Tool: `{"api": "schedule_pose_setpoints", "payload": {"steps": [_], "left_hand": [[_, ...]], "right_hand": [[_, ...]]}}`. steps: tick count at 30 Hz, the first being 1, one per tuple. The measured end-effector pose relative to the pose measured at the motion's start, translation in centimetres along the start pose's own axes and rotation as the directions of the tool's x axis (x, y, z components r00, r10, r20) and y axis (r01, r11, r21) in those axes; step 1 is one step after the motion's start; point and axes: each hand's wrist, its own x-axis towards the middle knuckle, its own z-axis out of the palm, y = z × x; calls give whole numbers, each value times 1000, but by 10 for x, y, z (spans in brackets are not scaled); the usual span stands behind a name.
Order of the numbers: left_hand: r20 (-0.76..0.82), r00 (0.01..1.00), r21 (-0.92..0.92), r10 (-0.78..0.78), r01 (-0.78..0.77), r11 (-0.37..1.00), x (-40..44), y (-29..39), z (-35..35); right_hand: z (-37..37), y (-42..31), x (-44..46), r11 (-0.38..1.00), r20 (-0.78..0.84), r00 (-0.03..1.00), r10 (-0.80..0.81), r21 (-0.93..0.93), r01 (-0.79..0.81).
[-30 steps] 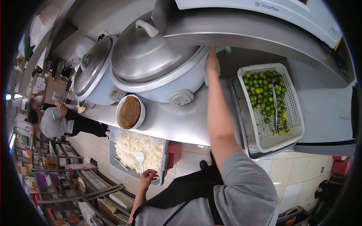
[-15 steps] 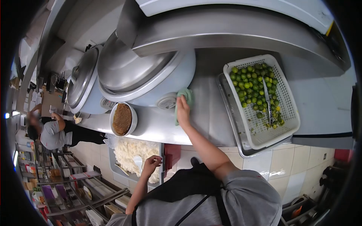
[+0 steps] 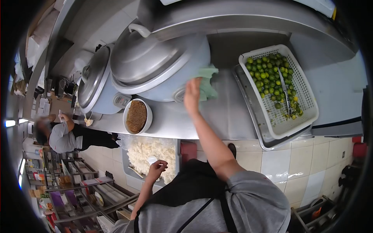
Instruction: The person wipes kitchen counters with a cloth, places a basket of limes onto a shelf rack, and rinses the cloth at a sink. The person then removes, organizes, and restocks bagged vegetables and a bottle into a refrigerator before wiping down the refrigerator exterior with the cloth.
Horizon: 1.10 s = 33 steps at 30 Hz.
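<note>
My right hand (image 3: 191,96) is on a light green cloth (image 3: 208,83) beside the large rice cooker (image 3: 167,87), near its front dial. The cloth spreads out past my fingers, and the hand is slightly blurred. My left hand (image 3: 157,170) hovers over a grey tub (image 3: 127,165) of white rice (image 3: 145,152). Its fingers are loosely curled and somewhat apart, with nothing visible in them. Part of a white rice paddle (image 3: 152,159) shows in the rice behind that hand. A white bowl (image 3: 149,123) with a brown, crusty food (image 3: 136,116) stands left of my right hand.
On the right, a white perforated basket (image 3: 311,105) holds green limes (image 3: 272,77) and a knife (image 3: 283,87), resting on a metal tray (image 3: 248,112). A second cooker (image 3: 95,81) stands further left. Another person (image 3: 64,136) stands at the far left. A metal shelf (image 3: 248,23) overhangs the counter.
My right hand has moved up along the cooker's side with the cloth, which is now more spread out. My left hand stays over the rice. The whole view has shifted slightly.
</note>
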Motion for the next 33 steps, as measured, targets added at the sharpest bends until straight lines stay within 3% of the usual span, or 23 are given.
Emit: {"api": "schedule_pose_setpoints", "payload": {"steps": [1, 4, 6, 7, 9, 11, 13, 14, 16, 18, 19, 20, 23, 26, 28, 30, 32, 33], "left_hand": [[-6, 1000, -39, -4, 4, 999, -4, -1, 3], [5, 1000, -79, -16, 16, 997, -5, -7, 0], [-42, 999, -100, 17, -21, 995, -4, -9, -4], [-45, 999, -108, 13, -18, 994, -4, -12, -6], [-57, 998, -117, -2, -5, 993, -3, -19, -12], [-40, 999, -108, -34, 29, 994, -2, -23, -13], [-22, 999, -97, -48, 46, 994, 2, -27, -10], [-22, 999, -98, -46, 43, 994, 4, -22, -9], [-28, 999, -83, -26, 23, 996, 6, -12, -7], [-65, 998, -96, -12, 6, 995, 8, -10, -10], [-103, 995, -110, 1, -12, 994, 8, -11, -11], [-106, 994, -111, 0, -12, 994, 7, -13, -11], [-123, 990, -118, -65, 50, 992, -2, -19, -7], [-110, 988, -109, -111, 99, 989, -8, -15, -2], [-116, 987, -133, -107, 91, 987, -5, -16, 2], [-114, 992, -131, -51, 36, 991, 1, -15, 1], [-97, 994, -138, -44, 31, 990, 6, -1, 0], [-87, 996, -155, -16, 2, 988, 9, 6, 0]], "right_hand": [[7, -17, -8, 919, -67, 921, -383, -128, 373], [4, -46, 13, 898, -111, 900, -422, -187, 398], [-14, -66, 53, 996, 18, 1000, -25, -85, 26], [-16, -71, 62, 996, 27, 999, -24, -87, 26], [-19, -76, 70, 987, -47, 986, -157, -25, 156], [-1, -49, 38, 969, -83, 968, -237, -85, 230], [17, -27, -8, 860, -121, 863, -491, -223, 458], [13, -27, -11, 859, -121, 861, -493, -224, 461], [0, -24, -10, 908, 80, 926, -370, -179, 379], [-13, -16, 45, 952, 2, 982, -186, -248, 181], [-18, 6, 102, 983, -25, 998, -64, 171, 68], [-23, 5, 138, 983, -23, 998, -64, 173, 67], [-38, -15, 205, 940, 177, 962, 207, 236, -246], [-38, 6, 205, 923, 201, 945, 257, 238, -302], [-17, 93, 207, 848, 145, 960, 239, 450, -279], [-22, 77, 138, 767, 105, 909, 403, 503, -398], [-10, 91, 75, 794, 10, 950, 313, 546, -268], [-10, 70, 44, 701, 41, 936, 349, 652, -290]]}}
